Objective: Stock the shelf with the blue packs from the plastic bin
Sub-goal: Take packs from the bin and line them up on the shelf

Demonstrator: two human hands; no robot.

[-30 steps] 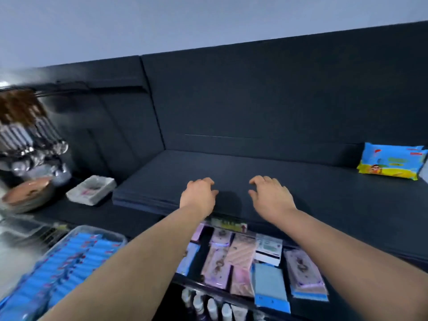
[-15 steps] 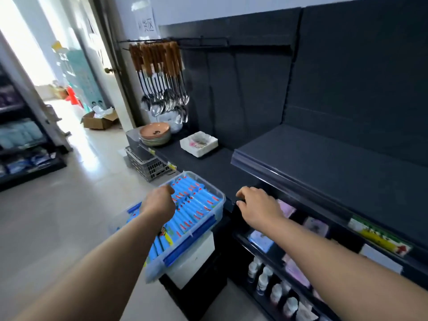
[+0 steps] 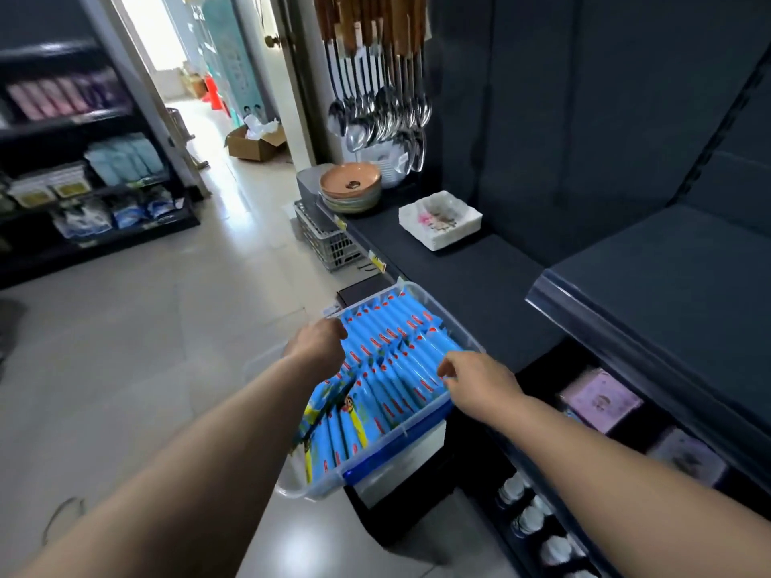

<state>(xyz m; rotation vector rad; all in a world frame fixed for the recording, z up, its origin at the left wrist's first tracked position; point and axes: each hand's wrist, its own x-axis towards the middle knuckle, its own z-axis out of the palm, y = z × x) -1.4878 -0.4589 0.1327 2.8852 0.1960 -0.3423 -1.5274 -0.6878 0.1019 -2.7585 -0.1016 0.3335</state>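
A clear plastic bin (image 3: 388,460) with a blue handle sits on a dark stand and holds several blue packs (image 3: 392,352) standing on edge in rows. My left hand (image 3: 319,344) hovers over the bin's left side, fingers curled down onto the packs' tops. My right hand (image 3: 475,383) reaches across the bin's right rim, fingertips touching the packs. Neither hand lifts a pack. The dark top shelf (image 3: 667,285) is at the right, bare in the part I see.
A white square dish (image 3: 440,219) and stacked bowls (image 3: 350,187) rest on the lower dark ledge behind the bin. Spoons (image 3: 379,114) hang above. Grey baskets (image 3: 329,239) stand on the floor. Pink packs (image 3: 598,404) lie on the shelf below.
My view turned from the shelf to the bin. My right hand left the shelf edge and came over the bin's right side; my left hand moved further onto the packs.
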